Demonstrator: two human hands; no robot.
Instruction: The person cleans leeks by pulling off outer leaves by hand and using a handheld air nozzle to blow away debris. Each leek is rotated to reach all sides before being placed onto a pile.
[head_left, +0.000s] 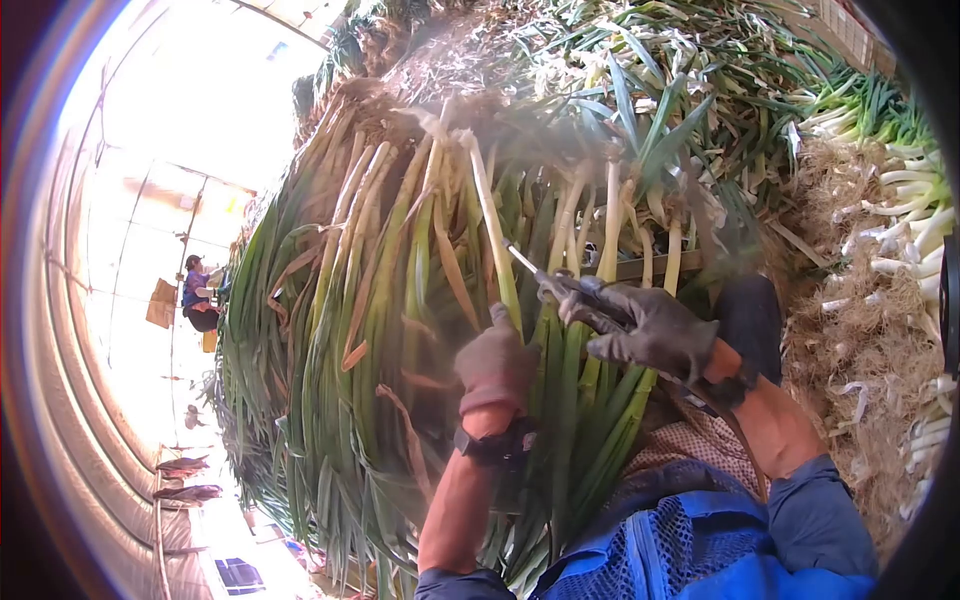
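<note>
My left hand (497, 365), in a dark glove, is closed around the lower part of a long green onion (488, 210). The onion's white stalk slants up and away from the fist, its root end farthest from me. In my gloved right hand (660, 330) is an air blow gun (590, 295); its thin metal nozzle points up and left at the onion's stalk. The fingers wrap round the gun's handle and hide part of it. Blurred wisps show near the onion's root end.
A big heap of green onions (330, 280) with long leaves fills the left and middle. Loose peelings and leaves (650, 60) lie at the back. Onions with bushy roots (850, 270) are stacked on the right. Far left, another person (200, 290) sits beside the heap.
</note>
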